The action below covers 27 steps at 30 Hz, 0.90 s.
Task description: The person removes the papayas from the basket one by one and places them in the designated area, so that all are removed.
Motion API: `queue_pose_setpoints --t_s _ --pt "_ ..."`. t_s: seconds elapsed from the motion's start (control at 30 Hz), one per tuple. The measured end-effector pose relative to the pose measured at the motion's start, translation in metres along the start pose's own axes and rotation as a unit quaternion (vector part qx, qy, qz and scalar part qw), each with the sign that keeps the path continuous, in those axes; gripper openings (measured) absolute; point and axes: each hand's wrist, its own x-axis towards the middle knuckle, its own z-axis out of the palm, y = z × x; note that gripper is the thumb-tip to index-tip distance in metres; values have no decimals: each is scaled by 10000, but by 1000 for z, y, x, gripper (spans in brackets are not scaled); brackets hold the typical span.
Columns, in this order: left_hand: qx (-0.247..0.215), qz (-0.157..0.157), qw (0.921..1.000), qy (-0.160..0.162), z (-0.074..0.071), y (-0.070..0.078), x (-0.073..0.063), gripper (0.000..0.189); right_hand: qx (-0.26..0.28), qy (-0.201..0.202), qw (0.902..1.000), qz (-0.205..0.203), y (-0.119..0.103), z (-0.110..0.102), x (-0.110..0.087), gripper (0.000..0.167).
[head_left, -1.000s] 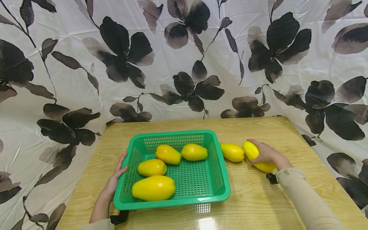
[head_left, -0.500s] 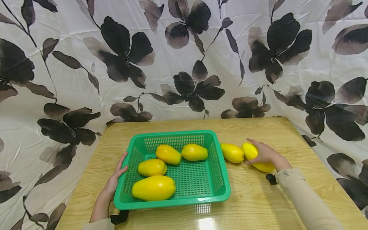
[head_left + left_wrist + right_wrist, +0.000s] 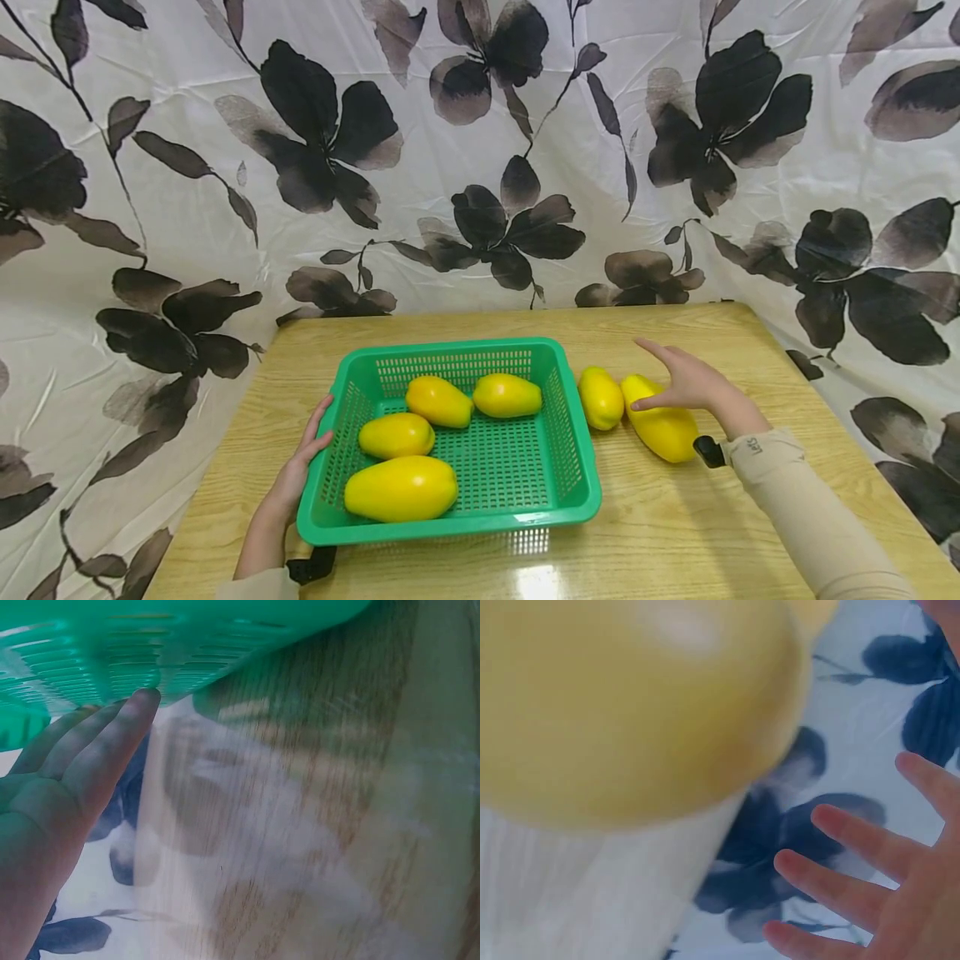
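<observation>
In the head view my left hand (image 3: 288, 482) lies along the left side of a green plastic basket (image 3: 450, 535), thumb at the rim. The left wrist view has its straight fingers (image 3: 112, 750) against the slotted basket wall. My right hand (image 3: 697, 387), fingers spread and holding nothing, hovers over a large yellow papaya-like fruit (image 3: 663, 435) on the table. A smaller yellow fruit (image 3: 602, 400) lies between that one and the basket. Seen from the right wrist, the large fruit (image 3: 645, 712) is apart from the spread fingers (image 3: 847, 889).
Inside the basket lie several more yellow fruits, the biggest (image 3: 401, 489) at the front left and another (image 3: 507, 396) at the back. The wooden table (image 3: 675, 533) ends at a floral cloth (image 3: 420, 167) hanging behind.
My right hand has let go of the large fruit and risen with fingers spread. That fruit has shifted left, and the smaller one has turned lengthwise beside the basket. The left hand stays put.
</observation>
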Motion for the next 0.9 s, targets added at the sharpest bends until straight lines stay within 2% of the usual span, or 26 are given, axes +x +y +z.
queue_pose_setpoints --t_s 0.2,0.57,0.9 --pt "-5 -26 10000 6 0 1 0 52 -216 245 9990 -305 -17 -9 4 105" --pt "16 4 10000 16 1 1 0 52 -630 399 9943 -765 -54 -26 14 99" --pt "49 -27 10000 21 0 2 0 52 -547 420 9905 -1188 -84 -33 24 93"
